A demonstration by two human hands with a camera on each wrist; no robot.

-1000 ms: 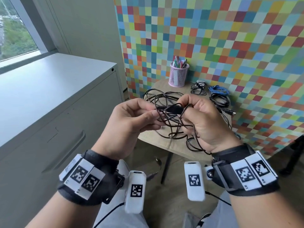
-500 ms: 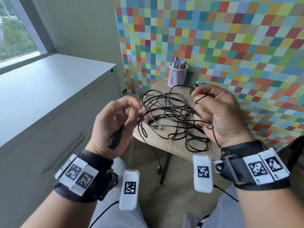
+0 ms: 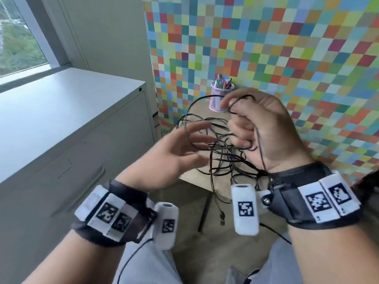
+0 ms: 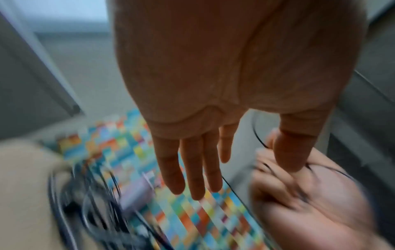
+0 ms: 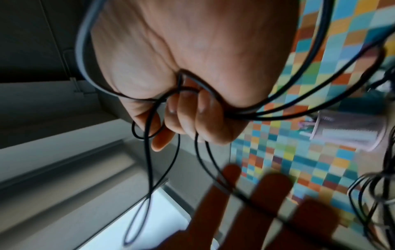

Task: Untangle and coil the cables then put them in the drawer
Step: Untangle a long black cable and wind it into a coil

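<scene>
A tangle of thin black cables (image 3: 222, 158) lies on a small wooden table (image 3: 192, 175). My right hand (image 3: 239, 121) is raised above it, and its curled fingers (image 5: 188, 116) grip several loops of black cable (image 5: 284, 94). My left hand (image 3: 196, 140) is beside it with straight, spread fingers (image 4: 192, 170), gripping nothing. One strand crosses those fingers (image 5: 256, 208). A cable end (image 3: 222, 216) dangles below the table edge. The left wrist view is blurred; the right hand (image 4: 310, 203) shows there at lower right.
A pink mesh pen cup (image 3: 220, 98) stands at the back of the table against the multicoloured checked wall (image 3: 287, 58). A grey cabinet (image 3: 61, 111) with shut drawer fronts (image 3: 82, 189) fills the left. My knees are below.
My left hand has let go of the black plug end and spread its fingers. The right hand has lifted its loops higher, towards the pen cup.
</scene>
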